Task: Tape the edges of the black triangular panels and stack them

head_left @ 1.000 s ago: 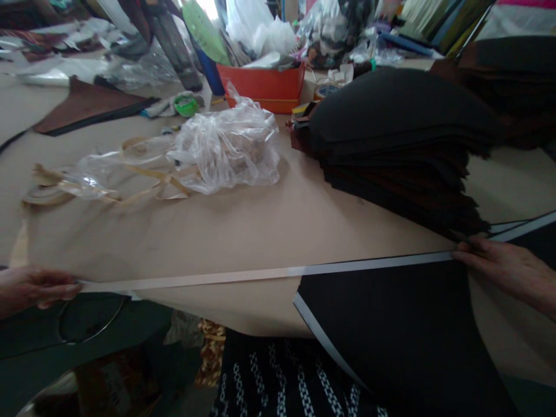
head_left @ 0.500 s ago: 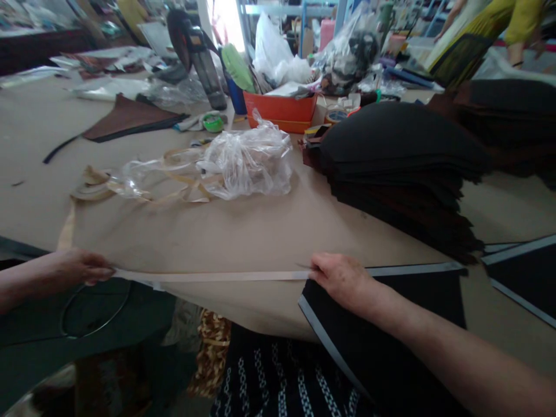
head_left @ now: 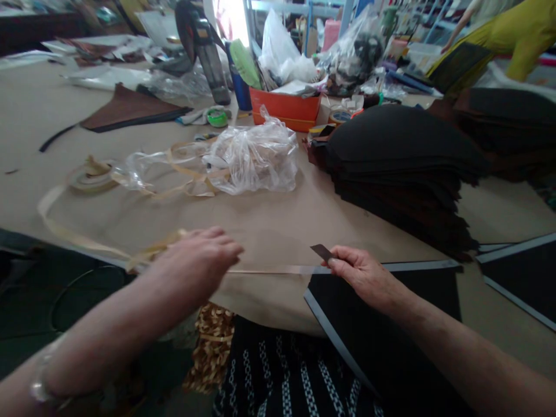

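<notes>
My left hand (head_left: 195,263) is blurred and lies over a pale beige tape strip (head_left: 278,270) at the near table edge, and I cannot tell if its fingers grip the strip. My right hand (head_left: 362,275) pinches the strip's other end together with a small dark flat piece (head_left: 321,252), perhaps a blade. That hand sits just above a black panel with a grey edge binding (head_left: 382,313). Slack tape curves away behind my left hand towards a partly used tape roll (head_left: 91,178).
A clear plastic bag (head_left: 256,159) lies on the brown-paper-covered table (head_left: 269,231). A tall stack of black panels (head_left: 399,168) stands to the right, and an orange box (head_left: 284,110) stands behind. Below the edge is a heap of gold tape (head_left: 211,347). A person in yellow (head_left: 490,40) stands far right.
My left hand has slid right along the strip towards my right hand, leaving a slack loop of tape behind it. My right hand has come left since the oldest frame, and the dark piece now shows.
</notes>
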A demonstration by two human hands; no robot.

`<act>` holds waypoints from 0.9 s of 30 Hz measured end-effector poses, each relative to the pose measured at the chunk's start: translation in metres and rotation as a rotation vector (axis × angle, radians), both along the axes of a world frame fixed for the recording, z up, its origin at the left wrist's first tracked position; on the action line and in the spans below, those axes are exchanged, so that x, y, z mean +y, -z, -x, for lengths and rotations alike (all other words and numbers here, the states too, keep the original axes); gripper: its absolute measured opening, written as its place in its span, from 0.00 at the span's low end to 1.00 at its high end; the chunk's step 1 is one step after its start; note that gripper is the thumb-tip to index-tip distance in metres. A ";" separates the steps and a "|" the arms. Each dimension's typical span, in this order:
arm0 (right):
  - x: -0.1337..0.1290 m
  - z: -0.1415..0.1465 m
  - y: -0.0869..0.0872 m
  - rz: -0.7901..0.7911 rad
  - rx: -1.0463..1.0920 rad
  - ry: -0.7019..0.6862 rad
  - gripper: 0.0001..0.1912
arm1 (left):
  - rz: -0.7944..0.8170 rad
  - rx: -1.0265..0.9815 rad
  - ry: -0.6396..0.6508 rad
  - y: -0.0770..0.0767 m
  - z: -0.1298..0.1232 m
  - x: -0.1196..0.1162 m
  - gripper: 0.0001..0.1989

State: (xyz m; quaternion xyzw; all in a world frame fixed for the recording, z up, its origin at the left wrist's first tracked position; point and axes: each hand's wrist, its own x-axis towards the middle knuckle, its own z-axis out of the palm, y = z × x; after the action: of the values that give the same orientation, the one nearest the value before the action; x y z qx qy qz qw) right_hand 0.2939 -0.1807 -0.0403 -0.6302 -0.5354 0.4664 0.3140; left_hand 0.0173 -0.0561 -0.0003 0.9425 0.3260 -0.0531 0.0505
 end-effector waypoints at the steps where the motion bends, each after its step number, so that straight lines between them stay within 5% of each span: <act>1: -0.001 0.002 0.002 0.022 0.026 0.039 0.11 | 0.061 0.001 0.103 0.007 -0.021 -0.012 0.10; 5: -0.004 0.010 0.017 0.165 0.216 0.118 0.10 | 0.103 -0.066 0.152 0.037 -0.083 -0.042 0.08; 9: -0.009 0.017 0.035 0.133 0.176 0.178 0.22 | 0.063 -0.057 0.071 0.051 -0.101 -0.048 0.08; 12: -0.013 0.020 0.043 0.078 0.064 0.192 0.29 | 0.064 -0.035 0.059 0.049 -0.104 -0.044 0.08; 27: -0.011 0.031 0.031 0.045 -0.346 0.066 0.22 | 0.189 0.071 0.041 0.030 -0.108 -0.031 0.09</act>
State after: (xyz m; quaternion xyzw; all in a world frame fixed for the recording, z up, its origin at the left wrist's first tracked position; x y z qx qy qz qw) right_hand 0.2633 -0.1915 -0.0713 -0.7251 -0.5501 0.3523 0.2181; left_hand 0.1255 -0.0875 -0.0306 0.9376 0.3017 -0.1180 0.1265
